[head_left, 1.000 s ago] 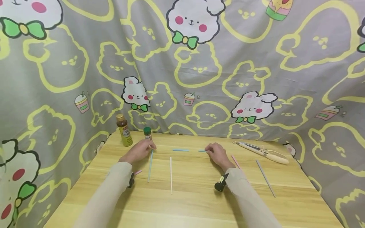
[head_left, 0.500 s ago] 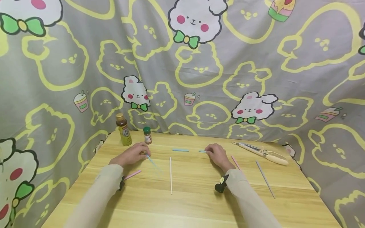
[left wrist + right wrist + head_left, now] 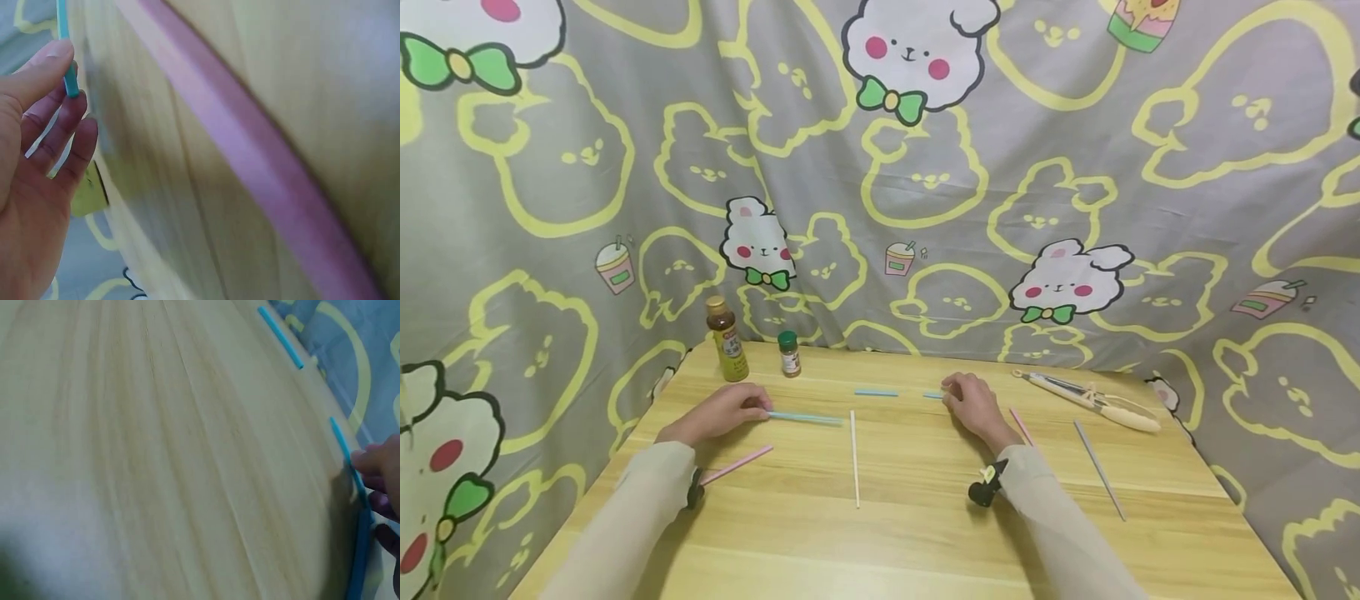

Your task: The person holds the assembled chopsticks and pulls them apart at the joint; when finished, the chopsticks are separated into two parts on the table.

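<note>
At ten o'clock on the table (image 3: pixel 880 546), pinching a long blue stick (image 3: pixel 793 416) by one end with the left hand (image 3: pixel 728 408); toward one o'clock, pinching a second blue stick (image 3: pixel 933 396) with the right hand (image 3: pixel 972 404). Held so, could swing and knock the white stick (image 3: pixel 854 462).

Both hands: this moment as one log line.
left hand: pinches light-blue stick; right hand: touches partly covered blue stick; white stick: on table
</note>
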`<state>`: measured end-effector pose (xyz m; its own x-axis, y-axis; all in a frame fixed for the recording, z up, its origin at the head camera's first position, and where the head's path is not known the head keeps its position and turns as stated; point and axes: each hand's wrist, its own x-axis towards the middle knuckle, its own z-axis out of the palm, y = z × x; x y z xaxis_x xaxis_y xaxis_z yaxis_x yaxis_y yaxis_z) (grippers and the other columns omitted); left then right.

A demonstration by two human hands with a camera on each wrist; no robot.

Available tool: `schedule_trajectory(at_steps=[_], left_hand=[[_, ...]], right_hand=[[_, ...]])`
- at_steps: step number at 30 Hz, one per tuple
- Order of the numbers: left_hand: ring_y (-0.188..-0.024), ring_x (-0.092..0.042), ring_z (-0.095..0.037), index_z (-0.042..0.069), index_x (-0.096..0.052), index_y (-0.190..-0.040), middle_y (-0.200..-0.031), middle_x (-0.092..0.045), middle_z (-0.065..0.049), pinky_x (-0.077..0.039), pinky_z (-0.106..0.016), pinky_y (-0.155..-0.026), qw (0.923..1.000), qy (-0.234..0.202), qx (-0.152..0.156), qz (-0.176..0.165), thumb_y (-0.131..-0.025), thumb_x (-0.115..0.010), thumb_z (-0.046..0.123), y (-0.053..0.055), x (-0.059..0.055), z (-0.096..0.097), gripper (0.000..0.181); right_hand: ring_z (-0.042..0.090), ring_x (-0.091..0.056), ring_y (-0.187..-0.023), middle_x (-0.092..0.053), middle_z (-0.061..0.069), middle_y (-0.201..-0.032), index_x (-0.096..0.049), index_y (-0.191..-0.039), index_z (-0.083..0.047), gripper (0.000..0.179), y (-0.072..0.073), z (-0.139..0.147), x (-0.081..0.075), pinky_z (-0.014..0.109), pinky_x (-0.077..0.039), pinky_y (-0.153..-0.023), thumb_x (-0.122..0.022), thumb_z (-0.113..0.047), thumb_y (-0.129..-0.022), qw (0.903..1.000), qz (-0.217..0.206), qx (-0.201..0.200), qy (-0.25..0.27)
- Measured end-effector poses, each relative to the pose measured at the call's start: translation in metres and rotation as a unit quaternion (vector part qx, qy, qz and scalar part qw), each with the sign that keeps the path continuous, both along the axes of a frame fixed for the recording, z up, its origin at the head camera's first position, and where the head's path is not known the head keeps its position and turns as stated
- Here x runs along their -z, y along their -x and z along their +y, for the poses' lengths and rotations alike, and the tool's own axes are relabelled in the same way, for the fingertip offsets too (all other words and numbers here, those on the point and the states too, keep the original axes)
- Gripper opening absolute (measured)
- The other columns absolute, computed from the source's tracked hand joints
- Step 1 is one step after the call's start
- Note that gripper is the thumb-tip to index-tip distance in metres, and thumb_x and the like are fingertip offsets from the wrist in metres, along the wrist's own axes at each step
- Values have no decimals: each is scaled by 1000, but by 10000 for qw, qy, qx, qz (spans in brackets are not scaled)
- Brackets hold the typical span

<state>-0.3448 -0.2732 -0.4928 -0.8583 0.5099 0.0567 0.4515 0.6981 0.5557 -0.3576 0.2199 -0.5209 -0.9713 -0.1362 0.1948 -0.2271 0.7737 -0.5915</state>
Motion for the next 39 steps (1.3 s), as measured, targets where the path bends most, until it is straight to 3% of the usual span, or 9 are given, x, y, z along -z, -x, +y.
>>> schedule_trajectory(at_steps=[6, 10, 13, 17, 23, 29, 35, 39], left_hand=[[-94, -64, -7, 14, -76, -110, -104, -74, 4, -56, -28, -84, 9995, -113, 273, 103, -107, -71, 15, -12, -9, 20, 6], [-99, -66, -8, 17, -75, -112, -110, -76, 5, -57, -29, -86, 9986, -47, 503, 168, -109, -68, 18, -24, -18, 48, 8], [-99, -65, -8, 21, -76, -113, -110, -75, 8, -57, -30, -88, 9984, -86, 565, 54, -110, -67, 24, -34, -25, 74, 9], [-99, -65, -7, 22, -76, -114, -110, -75, 7, -57, -29, -87, 9966, -139, 789, 184, -109, -69, 25, -45, -31, 104, 9], [-97, -66, -6, 15, -77, -115, -111, -77, 4, -59, -27, -84, 9912, -260, 1180, 548, -105, -74, 17, -60, -35, 135, 10], [-92, -64, -3, 16, -76, -117, -108, -75, 5, -59, -26, -80, 9883, -369, 1281, 737, -106, -74, 17, -76, -35, 154, 12], [-84, -58, -1, 19, -75, -122, -105, -72, 10, -53, -22, -74, 9907, -501, 1215, 339, -113, -63, 31, -92, -33, 172, 19], [-88, -64, -3, 17, -75, -120, -109, -76, 6, -56, -25, -77, 9915, -566, 1113, 357, -114, -61, 29, -101, -32, 185, 20]], right_hand=[[45, -54, -135, -65, 22, -138, -66, -141, -3, 35, -18, -5, -15, 67, -40, -116, -66, -16, -109, 9975, 566, -59, 420], [38, -58, -131, -65, 18, -139, -66, -141, -4, 33, -38, -18, -29, 58, -51, -111, -63, -17, -111, 9948, 675, -512, 574], [30, -64, -124, -67, 13, -137, -67, -141, -7, 32, -55, -29, -37, 50, -57, -103, -60, -22, -114, 9916, 554, -910, 730], [22, -68, -117, -71, 9, -136, -66, -144, -12, 36, -77, -41, -43, 38, -59, -96, -53, -33, -117, 9854, 211, -1451, 863], [24, -72, -90, -79, 6, -109, -71, -137, -11, 38, -101, -46, -40, 28, -57, -76, -52, -39, -117, 9736, -341, -2031, 982], [4, -55, -69, -72, 8, -85, -77, -116, -5, 31, -117, -37, -38, 22, -49, -64, -63, -32, -112, 9720, -294, -2098, 1019], [1, -63, -76, -76, 8, -90, -76, -108, -10, 20, -129, -30, -35, 22, -58, -72, -68, -29, -110, 9732, -71, -2015, 1101], [-2, -61, -75, -77, 0, -91, -76, -108, -15, 11, -133, -30, -35, 20, -56, -70, -72, -26, -108, 9753, 192, -1954, 1008]])
